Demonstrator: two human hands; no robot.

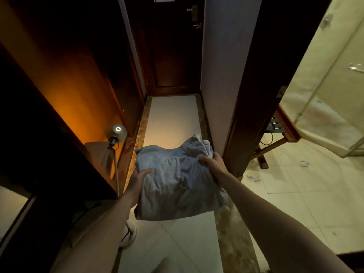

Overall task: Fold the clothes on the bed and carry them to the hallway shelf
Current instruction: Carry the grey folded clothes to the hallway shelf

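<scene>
grey folded bundle (177, 180), one, in two hands.

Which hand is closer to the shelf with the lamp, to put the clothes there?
Probably the left hand. It grips the clothes on the side nearest the lit wooden shelf with the lamp. The right hand grips the far side, by the door frame.

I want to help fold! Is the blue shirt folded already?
Folded, roughly: the grey-blue garment is a compact wrinkled bundle held between both hands.
</scene>
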